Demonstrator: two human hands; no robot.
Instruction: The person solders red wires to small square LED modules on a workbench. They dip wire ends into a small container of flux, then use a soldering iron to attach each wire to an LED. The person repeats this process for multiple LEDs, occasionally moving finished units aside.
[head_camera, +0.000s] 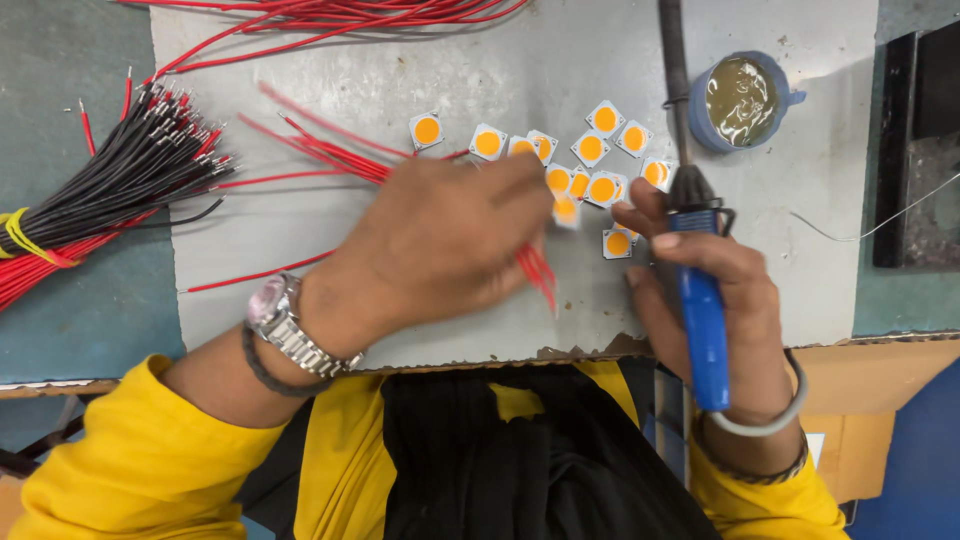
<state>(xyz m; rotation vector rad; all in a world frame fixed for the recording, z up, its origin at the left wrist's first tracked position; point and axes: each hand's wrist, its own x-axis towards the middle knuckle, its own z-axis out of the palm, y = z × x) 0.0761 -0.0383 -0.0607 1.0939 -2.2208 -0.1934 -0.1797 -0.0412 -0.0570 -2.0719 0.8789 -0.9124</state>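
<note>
Grey metal sheet (400, 70) covers the bench, and everything else sits on or around it. Off its left edge lies a tied bundle of black wires (120, 175); red wires (310, 150) fan across it toward the middle. Right of centre on the sheet is a scatter of small square chips (590, 148) with orange discs. The left hand (440, 245) is closed on a few red wires whose ends point down and right, just beside the chips. The right hand (715, 290) grips a blue-handled soldering iron (700, 300), long axis upright, tip end toward a round flux tin (742, 100).
</note>
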